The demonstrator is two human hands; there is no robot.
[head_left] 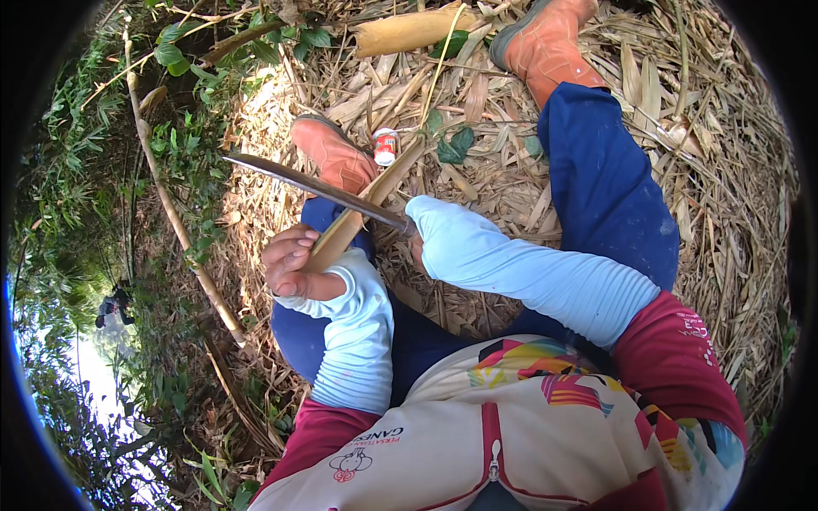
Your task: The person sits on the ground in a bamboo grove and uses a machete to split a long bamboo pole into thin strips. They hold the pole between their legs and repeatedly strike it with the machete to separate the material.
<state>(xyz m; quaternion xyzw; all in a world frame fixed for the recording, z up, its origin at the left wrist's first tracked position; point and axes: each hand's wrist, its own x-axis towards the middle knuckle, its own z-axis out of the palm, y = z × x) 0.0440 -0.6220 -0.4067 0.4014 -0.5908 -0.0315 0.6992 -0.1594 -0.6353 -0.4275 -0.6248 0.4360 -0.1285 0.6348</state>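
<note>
Bamboo strip (362, 211) — pale tan, flat, long and narrow, running diagonally from the left hand (290, 260) up toward the orange boots (334, 153). Left hand clamped round its near end, over the lap. Right hand (417, 247) mostly hidden behind its light-blue sleeve, apparently gripping a long dark blade (307, 181) laid across the strip — grip itself can't be confirmed. Small red-and-white can (385, 146) sits on dry leaf litter just beside the strip's far end.
</note>
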